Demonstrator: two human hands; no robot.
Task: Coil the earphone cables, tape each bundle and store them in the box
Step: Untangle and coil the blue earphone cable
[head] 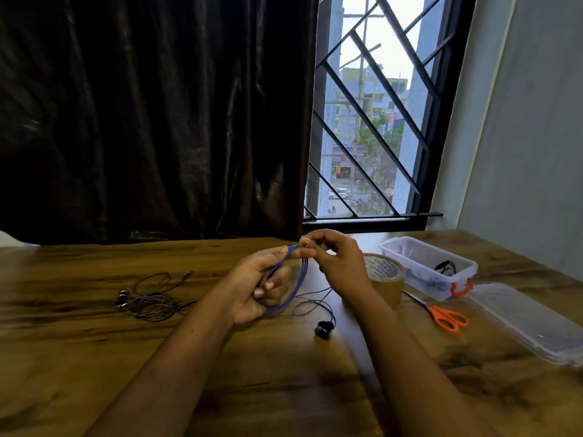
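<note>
The left hand [258, 285] and right hand [337, 263] pinched the blue cable coil [299, 279]; the right hand partly hid the tape [386, 279], scissors [444, 315] and box [424, 285] beyond.

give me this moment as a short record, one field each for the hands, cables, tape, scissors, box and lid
left hand: holds the loops of the blue cable
right hand: pinches the top of the loops
black earbuds: on the table, at the cable's loose end
grey earphones: loose heap, left of the hands
tape roll: brown, beside the right wrist
box: open, something dark inside
lid: off, right of the box
scissors: orange handles, between tape roll and lid
</note>
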